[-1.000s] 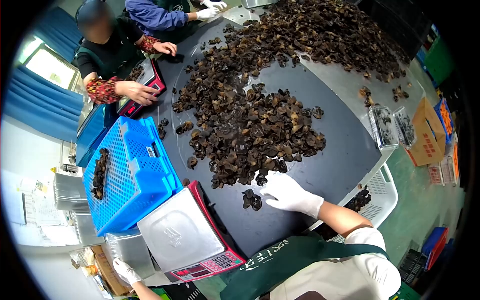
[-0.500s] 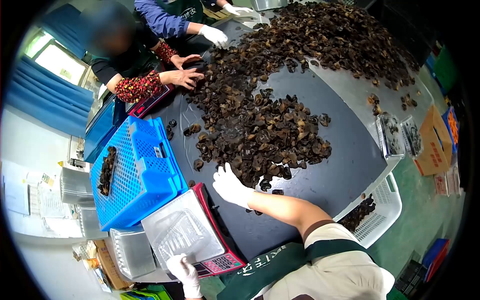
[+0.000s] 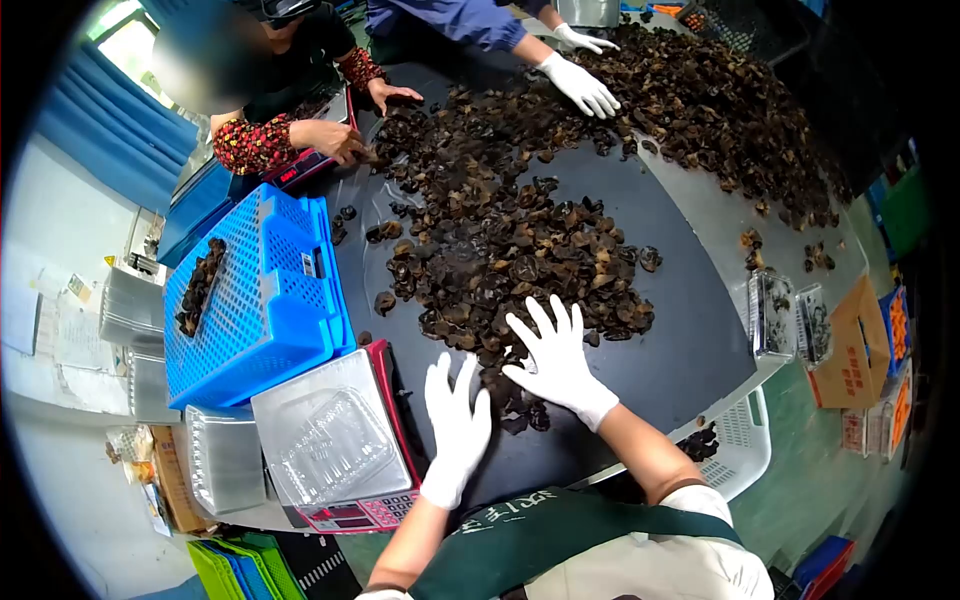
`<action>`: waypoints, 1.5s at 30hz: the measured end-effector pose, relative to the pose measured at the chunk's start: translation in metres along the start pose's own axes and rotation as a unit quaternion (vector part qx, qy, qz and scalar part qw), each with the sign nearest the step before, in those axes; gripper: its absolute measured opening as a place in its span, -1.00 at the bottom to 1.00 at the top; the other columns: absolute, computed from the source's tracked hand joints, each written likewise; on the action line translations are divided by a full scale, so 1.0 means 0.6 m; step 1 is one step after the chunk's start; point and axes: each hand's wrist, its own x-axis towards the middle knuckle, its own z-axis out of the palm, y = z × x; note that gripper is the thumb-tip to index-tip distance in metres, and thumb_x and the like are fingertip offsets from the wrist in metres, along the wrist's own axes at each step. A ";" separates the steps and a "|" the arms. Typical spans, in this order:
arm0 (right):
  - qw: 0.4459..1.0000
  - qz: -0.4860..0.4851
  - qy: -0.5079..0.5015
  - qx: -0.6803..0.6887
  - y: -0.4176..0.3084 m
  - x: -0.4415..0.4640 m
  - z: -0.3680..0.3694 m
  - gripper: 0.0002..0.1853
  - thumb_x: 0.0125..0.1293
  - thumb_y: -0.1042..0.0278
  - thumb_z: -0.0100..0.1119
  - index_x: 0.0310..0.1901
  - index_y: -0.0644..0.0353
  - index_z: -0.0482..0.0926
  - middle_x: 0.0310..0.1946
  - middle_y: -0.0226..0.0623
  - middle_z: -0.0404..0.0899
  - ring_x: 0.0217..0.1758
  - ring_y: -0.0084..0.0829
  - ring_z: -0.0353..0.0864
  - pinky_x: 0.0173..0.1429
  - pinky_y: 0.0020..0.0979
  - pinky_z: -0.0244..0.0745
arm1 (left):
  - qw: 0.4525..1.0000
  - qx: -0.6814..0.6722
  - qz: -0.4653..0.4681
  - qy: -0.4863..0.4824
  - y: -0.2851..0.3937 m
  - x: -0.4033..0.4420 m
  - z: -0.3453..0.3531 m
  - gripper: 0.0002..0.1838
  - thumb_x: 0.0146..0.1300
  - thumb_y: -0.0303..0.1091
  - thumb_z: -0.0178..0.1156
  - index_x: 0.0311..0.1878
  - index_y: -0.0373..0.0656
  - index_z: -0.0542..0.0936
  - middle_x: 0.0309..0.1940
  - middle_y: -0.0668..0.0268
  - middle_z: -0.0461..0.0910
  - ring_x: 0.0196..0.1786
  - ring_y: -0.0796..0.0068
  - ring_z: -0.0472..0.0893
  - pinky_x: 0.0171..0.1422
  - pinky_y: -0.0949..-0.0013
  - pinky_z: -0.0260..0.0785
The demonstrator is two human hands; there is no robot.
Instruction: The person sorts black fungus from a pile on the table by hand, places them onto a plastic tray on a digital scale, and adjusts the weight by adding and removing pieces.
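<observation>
A heap of dark wood ear mushrooms (image 3: 520, 255) covers the middle of the dark tabletop (image 3: 680, 300). My gloved right hand (image 3: 560, 365) lies palm down at the heap's near edge, fingers spread. To its left, my gloved left hand (image 3: 457, 430) has its fingers stretched out beside a small cluster of mushrooms (image 3: 518, 405) between the two hands. Neither hand grips anything that I can see. Left of my left hand stands a red scale (image 3: 385, 505) with a clear plastic container (image 3: 335, 445) on its metal plate.
A blue crate (image 3: 240, 310) with a strip of mushrooms on it stands behind the scale. Stacked clear containers (image 3: 225, 460) are at left. Across the table, co-workers' hands (image 3: 585, 85) touch mushrooms. A white basket (image 3: 745, 440) sits below the right edge, near a cardboard box (image 3: 850, 345).
My left hand has moved from the scale's front corner to the near side of the heap. My right hand has shifted right, fingers spread. A co-worker's gloved hand has reached farther right.
</observation>
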 end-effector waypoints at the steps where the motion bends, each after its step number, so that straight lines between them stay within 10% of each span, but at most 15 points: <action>1: 1.000 0.022 0.003 -0.019 0.004 0.005 0.013 -0.25 0.14 -0.21 0.18 0.35 -0.08 0.36 0.41 -0.08 0.20 0.50 0.17 -0.04 0.48 0.32 -0.30 | 0.999 0.033 -0.007 0.003 -0.005 0.029 0.025 -0.39 0.25 -0.24 0.15 0.40 0.01 0.34 0.45 -0.03 0.12 0.44 -0.27 0.10 0.48 -0.14 -0.04; 9: 0.974 -0.192 -0.069 0.101 0.001 -0.116 -0.014 -0.46 0.08 -0.09 0.27 0.05 0.03 0.59 0.17 -0.25 0.47 0.32 -0.04 0.31 0.45 0.24 -0.03 | 0.985 -0.033 0.147 -0.080 -0.022 -0.010 0.061 -0.72 0.19 -0.43 0.18 -0.01 -0.13 0.59 0.19 0.16 0.46 0.31 -0.12 0.31 0.42 -0.09 0.11; 15: 0.996 -0.064 0.020 0.067 0.038 -0.137 -0.042 -0.23 -0.12 -0.13 0.42 0.20 -0.10 0.48 0.23 -0.24 0.34 0.32 -0.04 0.22 0.43 0.22 -0.05 | 0.994 -0.045 0.093 -0.018 -0.016 -0.065 0.024 -0.76 0.10 -0.50 0.21 -0.16 0.03 0.66 -0.04 0.35 0.62 0.24 0.04 0.42 0.48 -0.16 -0.03; 20: 0.997 -0.043 -0.039 0.060 0.008 -0.104 -0.029 -0.16 -0.06 -0.16 0.37 0.26 0.12 0.43 0.30 0.04 0.27 0.40 0.18 0.13 0.44 0.26 -0.08 | 0.996 0.012 0.052 -0.065 -0.024 -0.015 0.051 -0.31 0.23 -0.26 0.19 0.43 -0.12 0.27 0.42 -0.01 0.22 0.48 -0.07 0.14 0.51 -0.16 -0.11; 26: 0.970 -0.173 -0.106 0.133 -0.011 -0.147 -0.034 -0.42 0.01 -0.10 0.33 0.07 -0.04 0.59 0.21 -0.21 0.42 0.35 0.01 0.23 0.47 0.14 -0.03 | 0.982 -0.103 0.135 -0.087 -0.019 -0.068 0.034 -0.78 0.11 -0.43 0.28 -0.13 -0.16 0.63 -0.04 0.13 0.57 0.18 -0.03 0.46 0.29 0.01 0.29; 29: 0.965 -0.132 -0.051 0.222 0.000 -0.130 -0.061 -0.66 0.02 0.20 0.34 -0.12 0.00 0.65 -0.16 -0.36 0.64 0.06 -0.27 0.54 0.27 -0.05 0.27 | 0.987 -0.134 0.084 -0.013 -0.018 -0.056 0.029 -0.89 0.10 -0.47 0.29 -0.27 -0.11 0.67 -0.18 0.23 0.61 0.05 0.12 0.53 0.18 0.11 0.37; 31: 0.948 -0.071 0.088 0.296 0.020 -0.094 -0.047 -0.76 0.07 0.45 0.28 -0.17 0.13 0.65 -0.44 -0.30 0.65 -0.40 -0.26 0.62 -0.22 -0.32 0.48 | 0.994 -0.108 0.029 0.008 -0.014 -0.013 0.030 -0.94 0.15 -0.48 0.27 -0.30 -0.12 0.67 -0.24 0.24 0.62 -0.03 0.19 0.55 0.11 0.20 0.40; 39: 0.997 0.071 0.007 -0.004 0.046 -0.014 0.021 -0.66 0.15 0.18 0.27 -0.04 0.05 0.58 -0.19 -0.32 0.53 -0.20 -0.24 0.56 -0.13 -0.24 0.51 | 0.991 0.000 0.128 -0.034 -0.038 0.100 0.096 -0.63 0.11 -0.29 0.24 0.03 -0.02 0.62 -0.06 0.20 0.56 0.02 0.14 0.50 0.18 0.13 0.31; 45: 0.974 0.067 0.054 0.210 0.086 -0.046 0.014 -0.91 0.27 0.37 0.17 -0.26 0.14 0.62 -0.07 -0.29 0.62 -0.06 -0.24 0.63 0.01 -0.33 0.53 | 0.985 0.019 0.150 -0.079 -0.017 0.029 0.048 -0.77 0.21 -0.41 0.17 -0.07 -0.01 0.68 0.01 0.26 0.59 0.23 0.00 0.39 0.33 0.01 0.20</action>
